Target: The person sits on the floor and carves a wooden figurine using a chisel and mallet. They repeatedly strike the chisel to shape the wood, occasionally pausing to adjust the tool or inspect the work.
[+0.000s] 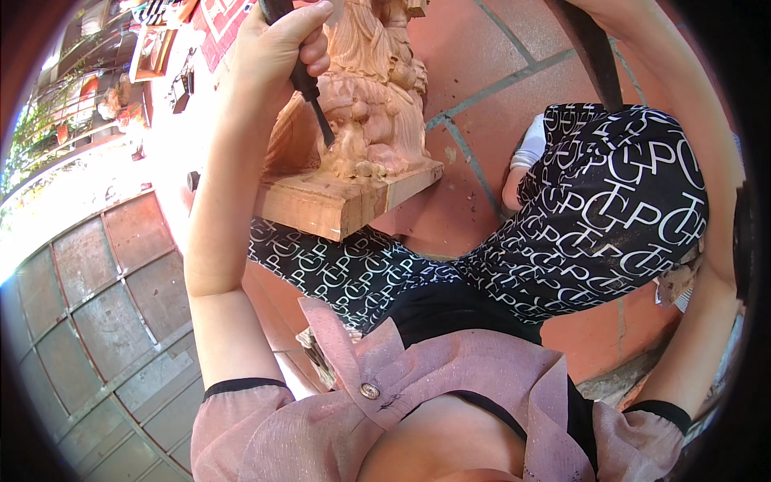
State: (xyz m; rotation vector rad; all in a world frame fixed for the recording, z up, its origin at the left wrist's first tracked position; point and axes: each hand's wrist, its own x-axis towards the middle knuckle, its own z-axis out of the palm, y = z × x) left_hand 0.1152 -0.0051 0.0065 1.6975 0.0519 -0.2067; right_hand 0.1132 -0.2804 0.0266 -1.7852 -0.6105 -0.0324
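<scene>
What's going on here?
Someone in a pink shirt has a dark-handled chisel in their left hand, its tip down at a wooden carving, above the thick wooden base. Folds and round shapes are cut in it. The right hand is out of sight past the picture's top edge.

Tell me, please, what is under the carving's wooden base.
Below the near edge of the base, a patterned trouser leg and red tiles show; whatever directly supports it is covered.

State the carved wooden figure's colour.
The carved wooden figure is light orange-brown, showing best in the head view.
</scene>
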